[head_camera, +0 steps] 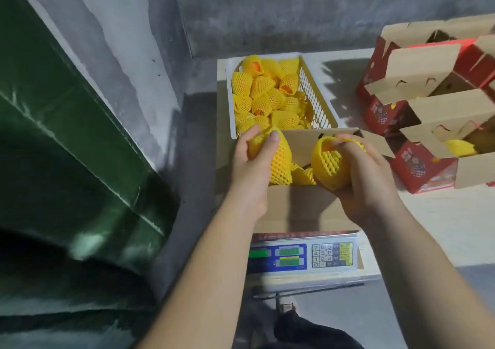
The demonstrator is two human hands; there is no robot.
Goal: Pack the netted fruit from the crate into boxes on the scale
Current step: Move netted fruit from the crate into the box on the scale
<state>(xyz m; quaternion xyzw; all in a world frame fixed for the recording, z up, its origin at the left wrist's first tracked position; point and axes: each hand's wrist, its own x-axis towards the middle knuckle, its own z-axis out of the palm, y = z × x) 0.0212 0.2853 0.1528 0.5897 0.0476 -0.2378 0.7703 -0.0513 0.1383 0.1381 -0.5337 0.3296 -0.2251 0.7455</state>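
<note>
While gripping one netted fruit (280, 158) in curled left hand (254, 161) and another (330, 165) in right hand (367, 171), hovered over box (302, 206) on scale (302, 255), seemingly mid-packing, lowering and releasing next.

Both bare forearms reach up from six o'clock towards twelve, the left hand (254, 158) at about eleven o'clock with fingers and thumb curled in a grip, the right hand (367, 177) at about one o'clock, fingers hooked over and palm cupped beneath its load.
</note>
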